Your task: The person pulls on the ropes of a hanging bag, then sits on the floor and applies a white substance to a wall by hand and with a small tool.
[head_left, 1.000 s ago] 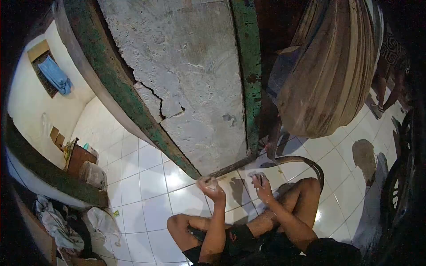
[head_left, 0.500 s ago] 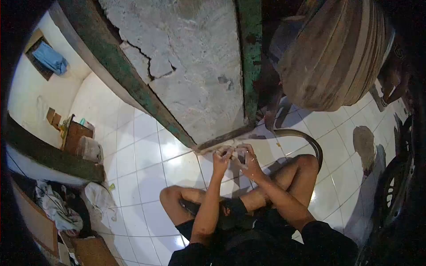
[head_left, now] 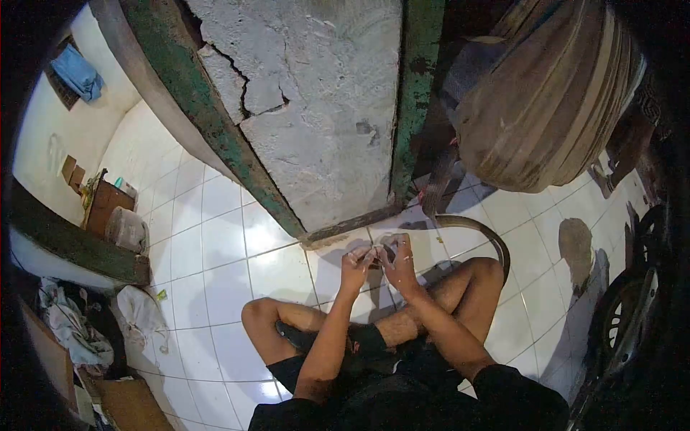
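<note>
Down low in front of the crossed legs, the left hand (head_left: 356,264) and right hand (head_left: 399,264) meet fingertip to fingertip just above the tiled floor (head_left: 215,244). Both have the fingers curled in narrow and pinched on a small pale bit (head_left: 375,251) held between them. It's way too tiny to tell what it actually is, sorry. The forearms run back toward the camera over the knees, and the person sits cross-legged in dark shorts.

Right beyond the hands is the bottom edge of a big cracked concrete slab (head_left: 323,108). It stands on the tiles and leans away, with a chipped green frame (head_left: 413,108) down its sides. The pale bit sits just in front of that bottom edge, near the corner where frame meets floor.

Off the right knee a dark curved hose (head_left: 481,233) arcs over the tiles, close to the shin. Above that hangs a striped brown hammock (head_left: 553,93), bulging and well clear of the hands. Far right, mostly in shadow, you can make out a wheel (head_left: 622,323).

Over on the left side a white cloth (head_left: 140,312) lies on the floor near a heap of clothes (head_left: 68,327). Further back there's a small wooden cabinet (head_left: 100,208) against the wall with a pale sack (head_left: 128,228) beside it, and a blue cloth (head_left: 75,72) hangs up at the window.
</note>
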Motion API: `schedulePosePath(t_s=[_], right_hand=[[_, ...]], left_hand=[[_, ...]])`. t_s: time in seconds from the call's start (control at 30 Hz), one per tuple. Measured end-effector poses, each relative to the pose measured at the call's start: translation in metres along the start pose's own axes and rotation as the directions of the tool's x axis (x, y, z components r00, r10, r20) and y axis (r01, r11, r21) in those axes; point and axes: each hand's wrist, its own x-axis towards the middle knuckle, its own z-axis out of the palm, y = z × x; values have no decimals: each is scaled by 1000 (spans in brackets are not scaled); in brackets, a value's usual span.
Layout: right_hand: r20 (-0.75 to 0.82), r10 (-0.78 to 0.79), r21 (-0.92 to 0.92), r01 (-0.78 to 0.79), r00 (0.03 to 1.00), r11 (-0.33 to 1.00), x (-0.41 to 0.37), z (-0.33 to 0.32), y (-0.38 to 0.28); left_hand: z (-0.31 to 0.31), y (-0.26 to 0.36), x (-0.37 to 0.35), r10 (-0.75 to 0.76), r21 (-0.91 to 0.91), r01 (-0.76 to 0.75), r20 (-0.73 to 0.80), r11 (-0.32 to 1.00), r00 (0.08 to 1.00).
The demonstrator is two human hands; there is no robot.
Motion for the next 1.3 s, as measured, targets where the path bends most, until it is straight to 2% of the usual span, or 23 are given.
schedulePosePath(t_s=[0.07, 0.1, 0.2, 0.23, 0.33, 0.37, 0.4, 0.43, 0.47, 0.5, 0.6, 0.63, 0.73, 0.77, 0.8, 0.87, 0.9, 1.0, 1.03, 1.13, 1.17, 1.27, 1.3], right_hand=[[60, 211, 51, -214, 976, 976, 7, -16, -26], [-99, 219, 142, -204, 971, 968, 4, -5, -15], [-8, 203, 273, -193, 979, 942, 5, -3, -1], [142, 263, 240, -291, 954, 926, 16, -25, -35], [63, 177, 69, -181, 982, 981, 4, 7, 22], [77, 282, 372, -290, 956, 882, 4, 18, 41], [90, 385, 640, -350, 919, 685, 3, 29, 59], [36, 277, 363, -271, 960, 892, 20, 3, 24], [22, 151, 40, -152, 988, 988, 41, -17, -4], [73, 265, 194, -274, 962, 942, 60, -21, -14], [-126, -66, 276, 99, 990, 956, 110, -41, -54], [-127, -36, 267, 69, 991, 961, 123, -46, -65], [-165, -1, 180, 31, 986, 983, 156, -62, -102], [-199, -26, 108, 48, 980, 993, 166, -71, -122], [-231, -52, 35, 61, 972, 997, 174, -74, -132], [-248, -137, 148, 177, 959, 973, 186, -73, -125], [-258, -168, 141, 210, 951, 968, 193, -73, -122], [-287, -189, 174, 245, 939, 954, 198, -69, -119], [-297, -185, 194, 249, 937, 949, 199, -67, -117], [-252, -144, 178, 192, 957, 965, 198, -65, -114], [-225, -123, 160, 161, 967, 974, 198, -65, -113], [-278, 11, 364, 95, 960, 926, 202, -62, -125], [-292, 6, 387, 113, 956, 915, 202, -62, -126]], left_hand=[[2, -2, -3, 2, 34, -1, -21, 999, 1000], [3, -20, 11, 175, -29, -174, 11, 984, 985], [-1, -17, 13, 187, 30, -190, 82, 981, 979], [-1, -14, 13, 213, 89, -219, 69, 972, 975], [-3, -6, 10, 301, 271, -301, 40, 914, 953], [0, -10, 7, 316, 129, -304, -81, 944, 945], [-3, -19, 10, 348, 96, -337, -140, 937, 927], [-7, -32, 17, 372, 64, -367, -200, 928, 906], [-9, -38, 22, 394, 32, -400, -260, 916, 882], [-6, -23, 16, 183, -243, -267, -317, 933, 930], [-16, -19, 17, 94, -262, -235, -457, 936, 885], [-18, -15, 15, 122, -182, -256, -536, 949, 836], [-28, -27, 29, 61, -270, -268, -590, 925, 805], [-41, -49, 40, 151, -19, -204, -607, 979, 780], [-43, -45, 42, 188, 17, -238, -669, 971, 719], [-47, -38, 45, 257, 98, -291, -773, 952, 580], [-47, -3, 27, 284, 170, -246, -768, 954, 573], [-52, 0, 31, 535, 446, -314, -785, 838, 313], [-56, -2, 34, 500, 417, -292, -800, 861, 331], [-62, -5, 48, 587, 527, -280, -784, 802, 205], [-62, -6, 50, 523, 450, -293, -810, 844, 263], [-64, -11, 60, 419, 341, -269, -848, 901, 326], [-64, -14, 62, 418, 302, -335, -832, 893, 364]])
